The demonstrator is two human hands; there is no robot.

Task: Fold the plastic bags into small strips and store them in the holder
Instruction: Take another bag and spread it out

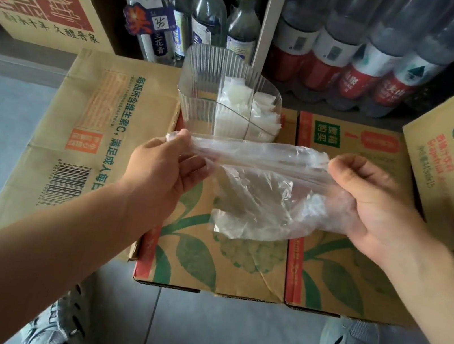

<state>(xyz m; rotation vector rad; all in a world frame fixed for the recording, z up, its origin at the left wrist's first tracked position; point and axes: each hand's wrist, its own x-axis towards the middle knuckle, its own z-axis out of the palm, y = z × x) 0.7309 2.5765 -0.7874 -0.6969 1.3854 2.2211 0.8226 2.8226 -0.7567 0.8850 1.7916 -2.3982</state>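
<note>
Head view. We hold one clear, crumpled plastic bag (258, 194) in the air above the middle of the leaf-printed cardboard box (234, 265). It does not appear to touch the box.

Left hand (167, 168): thumb and forefinger pinch the bag's left end, other fingers loosely spread.

Right hand (370, 200): fingers curled round the right end, film draped over the palm.

The bag's top edge is pulled taut between the two hands, so its long axis runs left to right, parallel to the box's far edge. The rest hangs slack below.

The clear ribbed plastic holder (201, 84) stands at that far edge, just beyond the bag. White folded strips (239, 105) sit in its right-hand compartments.

Our judgement: the left hand is nearer the holder, and folding comes first.
</note>
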